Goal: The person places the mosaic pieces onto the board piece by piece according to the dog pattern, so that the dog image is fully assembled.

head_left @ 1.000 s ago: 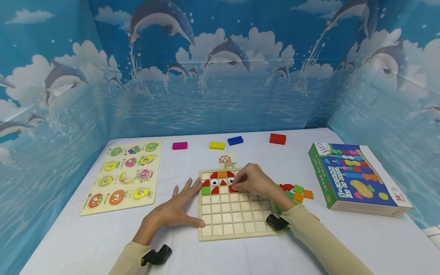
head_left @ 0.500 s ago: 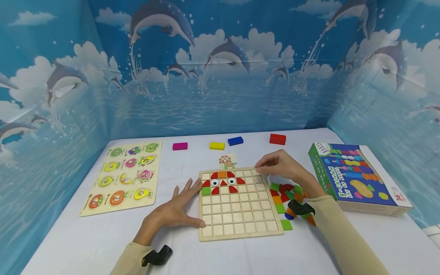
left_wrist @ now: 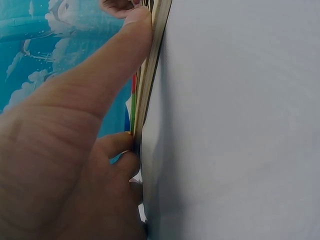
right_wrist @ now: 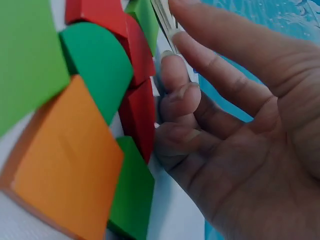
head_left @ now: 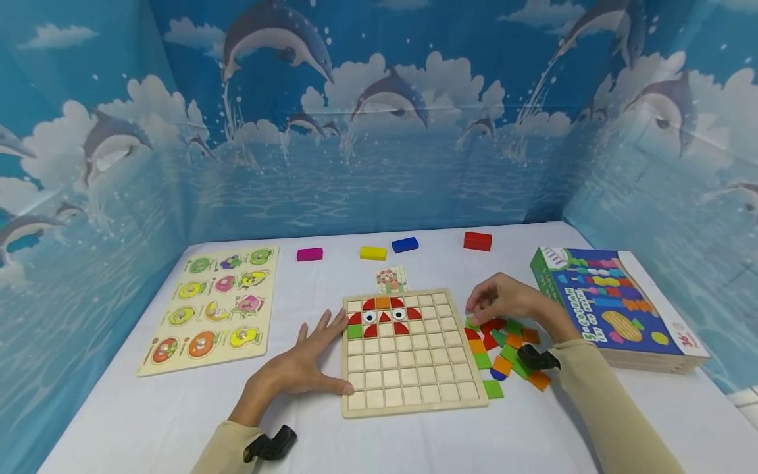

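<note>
A square wooden grid board (head_left: 414, 409) lies on the white table. In its upper left cells sit red quarter-round pieces (head_left: 414, 313), an orange square (head_left: 383, 303), a green square (head_left: 354, 330) and two eye pieces (head_left: 370, 317). My left hand (head_left: 304, 362) rests at the board's left edge, fingers spread; the left wrist view shows the thumb (left_wrist: 120, 52) touching the rim. To the right of the board, my right hand (head_left: 506, 299) hovers low over a pile of coloured pieces (head_left: 509, 352). Its fingers are loosely bent, and the right wrist view shows nothing held.
A small pattern card (head_left: 391, 279) lies behind the board. Magenta (head_left: 310, 254), yellow (head_left: 373, 253), blue (head_left: 405, 245) and red blocks (head_left: 478, 241) line the back. A fruit puzzle board (head_left: 222, 313) lies left; a toy box (head_left: 618, 306) lies right.
My right hand has left the red piece on the grid, passed the board's upper right corner and come over the loose pieces at the right. The left hand stays in place.
</note>
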Motion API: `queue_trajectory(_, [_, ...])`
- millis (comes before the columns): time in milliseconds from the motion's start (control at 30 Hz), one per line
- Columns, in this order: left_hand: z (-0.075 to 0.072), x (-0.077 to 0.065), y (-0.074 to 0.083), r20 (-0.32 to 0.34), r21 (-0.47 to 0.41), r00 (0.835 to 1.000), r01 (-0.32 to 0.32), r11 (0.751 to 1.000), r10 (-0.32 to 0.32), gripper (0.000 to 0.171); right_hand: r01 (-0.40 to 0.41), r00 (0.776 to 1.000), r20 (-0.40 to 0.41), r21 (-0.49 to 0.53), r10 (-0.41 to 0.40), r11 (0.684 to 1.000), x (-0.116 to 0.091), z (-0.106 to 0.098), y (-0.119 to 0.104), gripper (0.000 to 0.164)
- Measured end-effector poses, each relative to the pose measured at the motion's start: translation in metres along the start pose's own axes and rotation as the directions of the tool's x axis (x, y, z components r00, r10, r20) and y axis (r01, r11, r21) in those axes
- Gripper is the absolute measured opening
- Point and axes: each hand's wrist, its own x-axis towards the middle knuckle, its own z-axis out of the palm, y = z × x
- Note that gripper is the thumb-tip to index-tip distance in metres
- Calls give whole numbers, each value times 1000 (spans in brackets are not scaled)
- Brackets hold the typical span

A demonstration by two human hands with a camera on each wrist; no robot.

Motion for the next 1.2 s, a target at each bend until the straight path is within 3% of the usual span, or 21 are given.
queue_trajectory(267, [1,1,0,-2,0,1000,-1,1000,1,128,-85,996,-24,-48,84,995,0,6,-2,19])
queue_trajectory(433, [1,3,2,-3,4,1000,0,1000,0,128,-93,995,-46,-65,90,994,-2,8,-3,18])
queue_trajectory(933, [1,1,0,2,-1,1000,-2,1000,2,128,-2,1000,-26,-78,0,997,3,4,-2,8])
queue_trajectory(1200, [0,1,1,0,1,1000,-3,1000,3,128,92,993,-66,-52,-96,994,5,7,-10,9])
